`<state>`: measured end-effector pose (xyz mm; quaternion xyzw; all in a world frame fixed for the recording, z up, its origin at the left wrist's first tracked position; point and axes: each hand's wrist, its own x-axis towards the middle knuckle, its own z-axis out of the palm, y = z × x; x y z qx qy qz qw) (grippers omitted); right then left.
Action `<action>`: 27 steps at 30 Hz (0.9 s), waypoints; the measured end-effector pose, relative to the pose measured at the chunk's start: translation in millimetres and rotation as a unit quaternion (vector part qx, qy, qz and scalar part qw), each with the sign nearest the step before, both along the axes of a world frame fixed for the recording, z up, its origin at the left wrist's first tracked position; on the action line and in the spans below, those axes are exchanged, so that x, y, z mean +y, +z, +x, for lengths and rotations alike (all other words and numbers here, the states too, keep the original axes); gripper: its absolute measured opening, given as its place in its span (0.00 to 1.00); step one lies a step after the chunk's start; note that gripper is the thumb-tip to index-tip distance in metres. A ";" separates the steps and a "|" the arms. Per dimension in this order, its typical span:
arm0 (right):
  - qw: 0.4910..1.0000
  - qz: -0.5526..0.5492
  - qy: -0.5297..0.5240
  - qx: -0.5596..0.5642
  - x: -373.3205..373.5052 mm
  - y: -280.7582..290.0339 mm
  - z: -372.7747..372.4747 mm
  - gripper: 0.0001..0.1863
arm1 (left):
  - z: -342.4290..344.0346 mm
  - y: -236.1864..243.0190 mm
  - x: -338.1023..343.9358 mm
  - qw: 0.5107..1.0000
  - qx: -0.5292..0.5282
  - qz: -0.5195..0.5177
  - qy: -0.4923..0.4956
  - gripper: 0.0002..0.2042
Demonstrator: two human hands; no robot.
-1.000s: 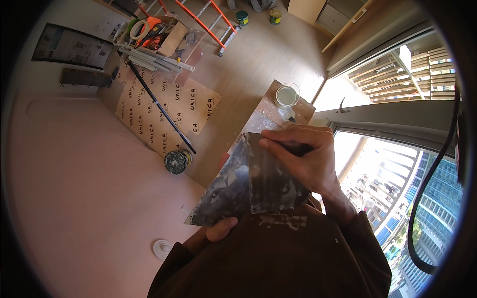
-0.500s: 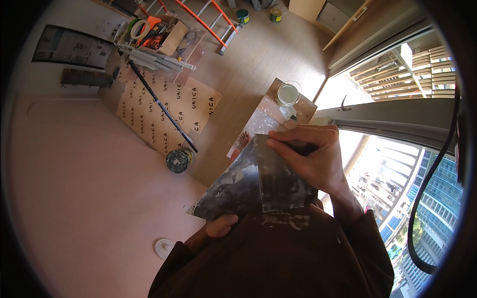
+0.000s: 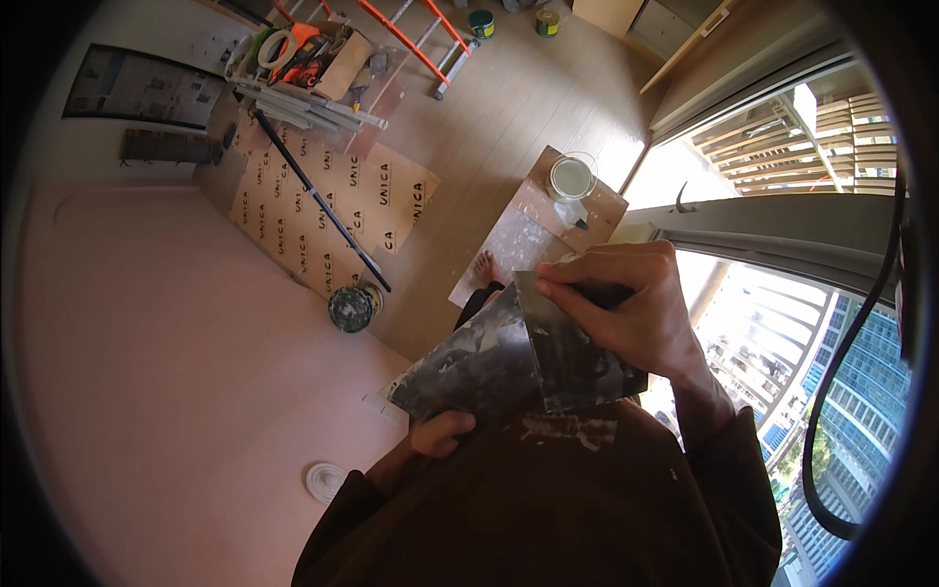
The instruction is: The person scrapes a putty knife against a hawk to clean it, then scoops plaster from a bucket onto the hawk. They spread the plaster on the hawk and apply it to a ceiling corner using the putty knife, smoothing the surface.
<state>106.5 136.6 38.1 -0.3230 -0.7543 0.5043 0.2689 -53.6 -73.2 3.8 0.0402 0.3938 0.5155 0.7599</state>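
My right hand [image 3: 628, 303] pinches a grey rectangular metal scraper blade [image 3: 572, 372] at its top corner, fingers curled over it. The blade lies against or just over a second, wider smeared metal plate [image 3: 460, 362], angled down to the left; I cannot tell whether they touch. My left hand [image 3: 440, 430] grips that plate from beneath at its lower edge, most fingers hidden under it. Dried white residue marks my brown clothing [image 3: 567, 427] below the blades. Beyond them, a bare foot [image 3: 485, 266] rests on a spattered board [image 3: 509, 235], which also holds a container of pale liquid [image 3: 570, 176].
Pink wall [image 3: 176, 372] at left; dark-smeared bucket [image 3: 350, 309], black pole [image 3: 323, 201] on printed protective sheet [image 3: 264, 225]; cluttered box [image 3: 342, 68], orange ladder [image 3: 430, 54] and two tins [image 3: 481, 23] behind. Bright window [image 3: 743, 342] and hanging black cable [image 3: 822, 421] at right.
Both hands and both blades have shifted rightward, the left hand also slightly up, the right blade's lower edge rising. More of the foot and dark trouser leg shows beyond them.
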 end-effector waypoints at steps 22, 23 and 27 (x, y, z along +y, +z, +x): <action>0.998 -0.017 0.029 -0.058 -4.9 1.4 1.4 0.05 | 11.9 15.6 44.9 0.996 0.087 0.004 -0.025 0.24; 0.996 -0.021 0.042 -0.074 -5.2 4.1 0.1 0.06 | 10.3 12.1 43.4 0.995 0.090 0.006 -0.041 0.23; 1.000 0.005 0.023 -0.006 -8.9 2.1 -3.1 0.06 | 10.4 8.5 46.8 0.989 0.132 0.054 -0.027 0.21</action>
